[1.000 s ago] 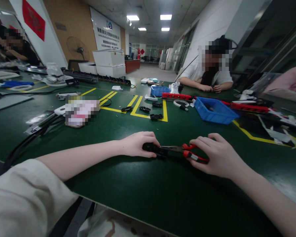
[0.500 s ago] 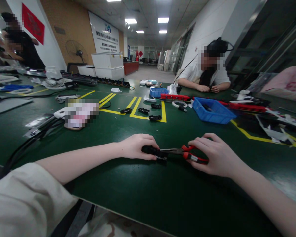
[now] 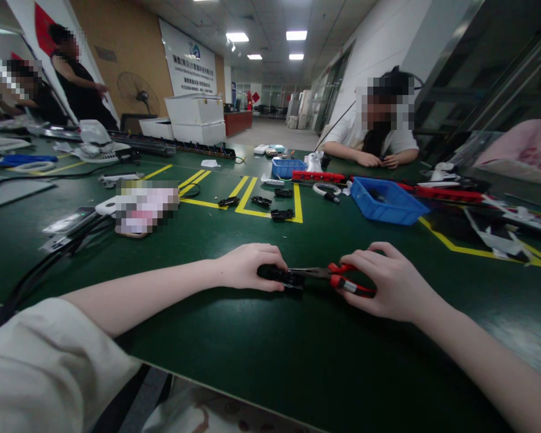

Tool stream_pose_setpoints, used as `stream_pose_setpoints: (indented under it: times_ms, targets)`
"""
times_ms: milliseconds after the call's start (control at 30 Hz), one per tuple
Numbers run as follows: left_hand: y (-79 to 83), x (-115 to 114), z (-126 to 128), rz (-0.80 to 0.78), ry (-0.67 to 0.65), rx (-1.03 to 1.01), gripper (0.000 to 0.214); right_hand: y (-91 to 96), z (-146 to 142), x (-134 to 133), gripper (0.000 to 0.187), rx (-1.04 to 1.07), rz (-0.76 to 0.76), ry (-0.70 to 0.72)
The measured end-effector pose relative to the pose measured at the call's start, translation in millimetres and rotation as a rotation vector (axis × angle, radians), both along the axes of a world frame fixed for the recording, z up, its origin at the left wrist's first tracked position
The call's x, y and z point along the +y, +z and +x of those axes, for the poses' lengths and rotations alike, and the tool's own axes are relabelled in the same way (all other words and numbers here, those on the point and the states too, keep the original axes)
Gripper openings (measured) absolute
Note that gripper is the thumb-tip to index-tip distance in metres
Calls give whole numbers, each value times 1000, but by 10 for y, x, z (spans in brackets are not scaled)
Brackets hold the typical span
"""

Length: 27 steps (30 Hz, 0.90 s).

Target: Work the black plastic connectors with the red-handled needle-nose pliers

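A green table is spreading out on all sides of the large blue bin. Beyond that bin, a co-worker in white is resting both forearms on the tabletop, as was the case a second ago. Far off to the bin's left, a figure in black is now standing further into the room than any was half a second ago (a background change that is apparently not touching the work in hand). Nearer the wearer than the bin, and just to its left, the right hand is wrapping its fingers around the red handles of a pair of pliers, with those handles standing somewhat apart. Further left of the bin, the left hand is pinching a black part narrowly between thumb and fingers, holding it low over the tabletop. The pliers' thin tips are meeting the part's upper side near the fingers; whether they are biting on anything there is too small to tell. Between these hands and the tips almost nothing is shifting across the last second, which is suggesting a slow, steady stage of the work. Left of the bin, four small black pieces are lying in and around the yellow tape, unmoved.
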State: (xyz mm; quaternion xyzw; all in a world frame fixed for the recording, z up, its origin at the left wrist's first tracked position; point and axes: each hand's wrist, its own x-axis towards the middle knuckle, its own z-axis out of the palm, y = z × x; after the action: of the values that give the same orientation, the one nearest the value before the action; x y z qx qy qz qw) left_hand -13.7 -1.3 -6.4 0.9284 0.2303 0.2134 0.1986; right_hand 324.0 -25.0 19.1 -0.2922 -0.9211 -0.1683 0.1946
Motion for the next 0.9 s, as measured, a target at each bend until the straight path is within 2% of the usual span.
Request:
stream_pose_setpoints:
  times_ms: [367, 700, 900]
  targets:
    - [25, -7, 9, -2, -8, 27, 32, 96, 42, 16, 33, -63, 85, 67]
    - [13, 9, 10, 23, -8, 33, 31, -3, 27, 25, 32, -34, 146, 39]
    - [33, 2, 8, 3, -7, 30, 30, -16, 7, 17, 31, -42, 115, 15]
